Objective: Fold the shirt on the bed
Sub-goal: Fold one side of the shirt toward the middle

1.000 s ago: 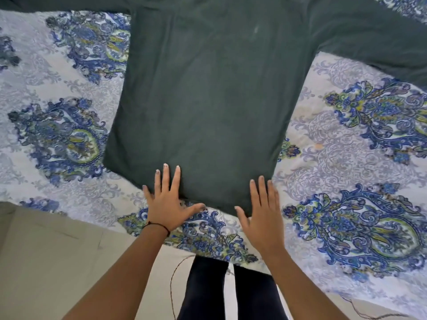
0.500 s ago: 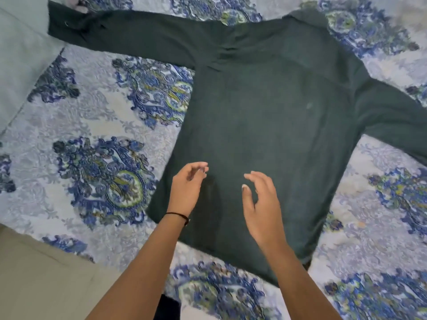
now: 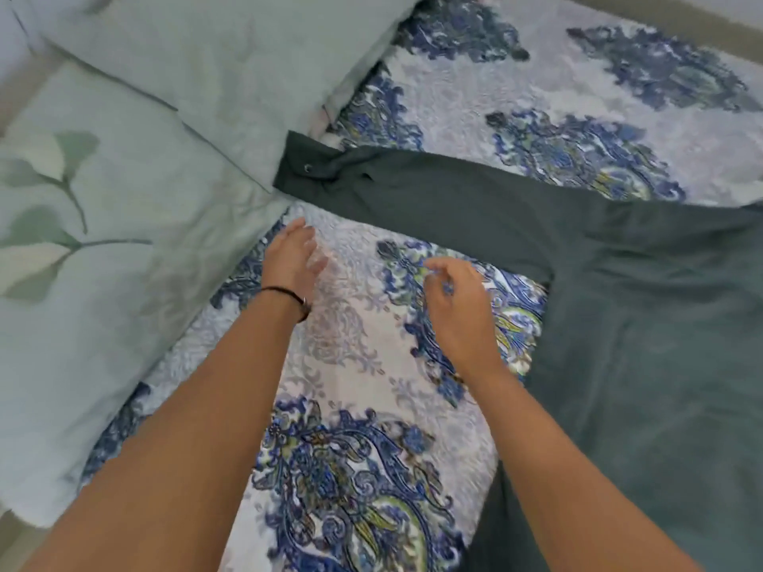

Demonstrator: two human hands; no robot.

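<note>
From the head camera, a dark green long-sleeved shirt lies spread flat on the bed. Its body fills the right side of the view. One sleeve stretches out leftward across the blue paisley bedcover, and its cuff, which carries a small round button, ends against the edge of a pillow.

Two pale green pillows sit at the left. The nearer one is printed with a leaf pattern, and the farther one is plain and overlaps it at the top.

Both bare forearms reach in from the bottom of the frame over the open bedcover, between the pillows and the shirt body. The left hand hovers just below the cuff, close to the pillow edge but apart from the sleeve. Its fingers are loosely extended, slightly apart, and hold nothing. A thin black wristband circles that wrist.

The right hand is just beside the shirt's armpit, below the sleeve. Its fingers are loosely curled downward and grip nothing. Blur hides whether the fingertips touch the bedcover. Neither hand touches the shirt.
</note>
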